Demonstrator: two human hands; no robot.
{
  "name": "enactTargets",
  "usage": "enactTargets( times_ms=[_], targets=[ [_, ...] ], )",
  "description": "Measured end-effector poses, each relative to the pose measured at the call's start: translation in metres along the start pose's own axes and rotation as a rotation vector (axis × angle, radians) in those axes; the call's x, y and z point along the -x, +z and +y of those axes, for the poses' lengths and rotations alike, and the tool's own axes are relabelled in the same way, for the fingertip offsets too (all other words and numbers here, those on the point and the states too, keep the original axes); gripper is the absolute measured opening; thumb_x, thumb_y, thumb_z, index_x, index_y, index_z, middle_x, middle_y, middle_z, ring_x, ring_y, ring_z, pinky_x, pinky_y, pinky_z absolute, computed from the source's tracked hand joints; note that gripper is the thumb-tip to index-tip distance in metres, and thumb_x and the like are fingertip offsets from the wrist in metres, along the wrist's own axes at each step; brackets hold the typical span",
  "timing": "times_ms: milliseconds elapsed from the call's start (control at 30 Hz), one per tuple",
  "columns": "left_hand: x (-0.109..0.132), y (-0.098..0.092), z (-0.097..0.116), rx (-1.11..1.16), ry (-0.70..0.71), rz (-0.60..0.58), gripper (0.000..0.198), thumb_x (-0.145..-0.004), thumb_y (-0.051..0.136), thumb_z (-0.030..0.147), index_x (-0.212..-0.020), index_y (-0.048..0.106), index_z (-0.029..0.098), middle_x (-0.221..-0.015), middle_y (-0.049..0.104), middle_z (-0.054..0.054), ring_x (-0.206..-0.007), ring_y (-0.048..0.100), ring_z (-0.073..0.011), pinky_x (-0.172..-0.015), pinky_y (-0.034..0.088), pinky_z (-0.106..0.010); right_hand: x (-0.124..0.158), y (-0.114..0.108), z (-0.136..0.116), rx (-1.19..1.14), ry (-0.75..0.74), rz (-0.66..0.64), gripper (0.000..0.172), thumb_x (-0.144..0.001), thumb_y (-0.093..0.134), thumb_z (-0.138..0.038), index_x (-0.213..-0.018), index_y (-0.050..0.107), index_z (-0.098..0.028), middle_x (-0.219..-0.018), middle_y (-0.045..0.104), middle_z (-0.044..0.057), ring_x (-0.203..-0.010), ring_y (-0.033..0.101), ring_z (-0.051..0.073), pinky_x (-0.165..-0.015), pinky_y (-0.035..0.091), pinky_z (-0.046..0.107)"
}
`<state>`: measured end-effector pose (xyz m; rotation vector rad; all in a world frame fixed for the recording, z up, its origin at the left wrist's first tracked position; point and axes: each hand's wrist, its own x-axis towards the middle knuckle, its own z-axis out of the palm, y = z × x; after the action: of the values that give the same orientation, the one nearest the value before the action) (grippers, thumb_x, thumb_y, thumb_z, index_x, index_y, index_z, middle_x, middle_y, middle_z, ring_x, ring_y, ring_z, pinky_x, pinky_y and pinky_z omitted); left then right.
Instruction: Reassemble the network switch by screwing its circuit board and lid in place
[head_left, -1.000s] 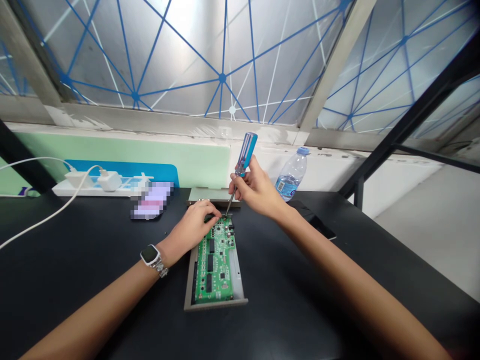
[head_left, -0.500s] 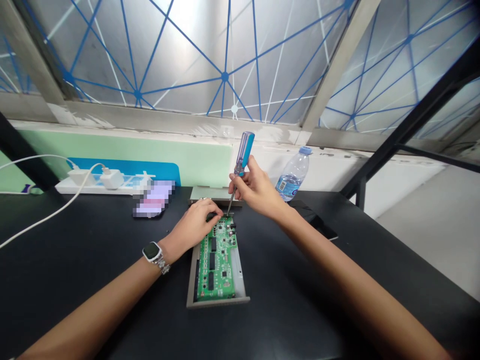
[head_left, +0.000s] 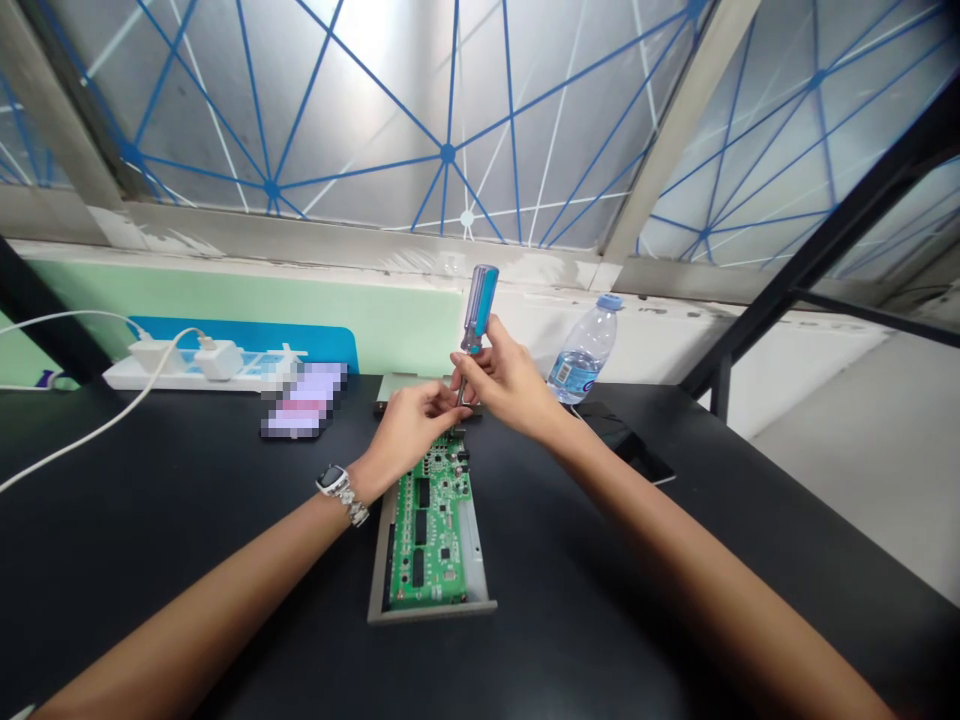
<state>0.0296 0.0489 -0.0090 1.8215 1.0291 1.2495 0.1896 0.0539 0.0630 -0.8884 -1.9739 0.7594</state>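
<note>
A screwdriver (head_left: 480, 300) with a clear and blue handle stands nearly upright over the far end of a green circuit board (head_left: 442, 520). My right hand (head_left: 510, 380) grips it low on the handle, fingers closed around it. At the lower shaft, the thumb and fingers of my left hand (head_left: 412, 420) are pinched together; the screwdriver's tip is hidden behind them. The board lies in a shallow metal case (head_left: 472, 545) on the black table. Behind the hands is a flat metal panel (head_left: 394, 383), partly covered.
A water bottle (head_left: 585, 350) stands behind my right hand, with a dark phone (head_left: 626, 445) lying near it. Further left are another phone (head_left: 304, 400), its screen lit and blurred, and a white power strip (head_left: 150, 375) with chargers and white cables. A wall and window close off the back.
My left hand has moved up and right from the board's edge to the screwdriver's shaft and pinched there. The screwdriver has become more upright, shifting slightly left with my right hand.
</note>
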Motion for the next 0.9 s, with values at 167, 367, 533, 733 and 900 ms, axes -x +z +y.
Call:
enactTargets(
  times_ms=[167, 367, 533, 733, 900],
  targets=[
    [0.004, 0.000, 0.002, 0.127, -0.043, -0.053, 0.017, -0.087, 0.065, 0.031, -0.086, 0.072, 0.015, -0.087, 0.076, -0.007, -0.088, 0.071, -0.0235, -0.081, 0.056, -0.037, -0.003, 0.004, 0.012, -0.187, 0.087, 0.010, 0.027, -0.090, 0.061, -0.040, -0.095, 0.040, -0.024, -0.076, 0.068, -0.001, -0.048, 0.063, 0.012, -0.047, 0.053, 0.027],
    [0.004, -0.004, -0.003, 0.069, 0.000, -0.155, 0.024, -0.094, 0.054, 0.031, -0.093, 0.072, 0.016, -0.092, 0.075, -0.006, -0.085, 0.070, -0.0221, -0.077, 0.055, -0.034, -0.004, -0.001, 0.009, -0.306, 0.191, -0.108, 0.025, -0.083, 0.071, -0.035, -0.086, 0.054, -0.017, -0.066, 0.065, 0.000, -0.051, 0.065, 0.014, -0.049, 0.057, 0.027],
    [0.005, -0.002, -0.002, -0.016, 0.051, -0.132, 0.024, -0.096, 0.051, 0.030, -0.093, 0.072, 0.018, -0.088, 0.075, -0.006, -0.084, 0.070, -0.0226, -0.077, 0.055, -0.034, -0.003, -0.011, 0.002, -0.308, 0.235, -0.200, 0.025, -0.085, 0.066, -0.026, -0.105, 0.060, -0.013, -0.092, 0.071, 0.008, -0.062, 0.069, 0.013, -0.054, 0.059, 0.026],
    [0.005, -0.002, 0.003, -0.024, 0.072, -0.139, 0.022, -0.096, 0.052, 0.029, -0.095, 0.071, 0.018, -0.089, 0.074, -0.006, -0.088, 0.070, -0.0227, -0.079, 0.056, -0.035, -0.002, -0.016, 0.005, -0.255, 0.235, -0.215, 0.024, -0.088, 0.063, -0.029, -0.105, 0.065, -0.011, -0.095, 0.073, 0.009, -0.059, 0.069, 0.011, -0.052, 0.053, 0.022],
    [0.005, -0.001, 0.010, -0.014, 0.041, -0.035, 0.017, -0.087, 0.066, 0.029, -0.098, 0.066, 0.016, -0.086, 0.073, -0.005, -0.079, 0.069, -0.0188, -0.075, 0.054, -0.032, -0.001, -0.014, 0.007, -0.204, 0.190, -0.154, 0.021, -0.084, 0.069, -0.033, -0.088, 0.066, -0.013, -0.076, 0.070, 0.004, -0.050, 0.066, 0.011, -0.049, 0.050, 0.023]
  ],
)
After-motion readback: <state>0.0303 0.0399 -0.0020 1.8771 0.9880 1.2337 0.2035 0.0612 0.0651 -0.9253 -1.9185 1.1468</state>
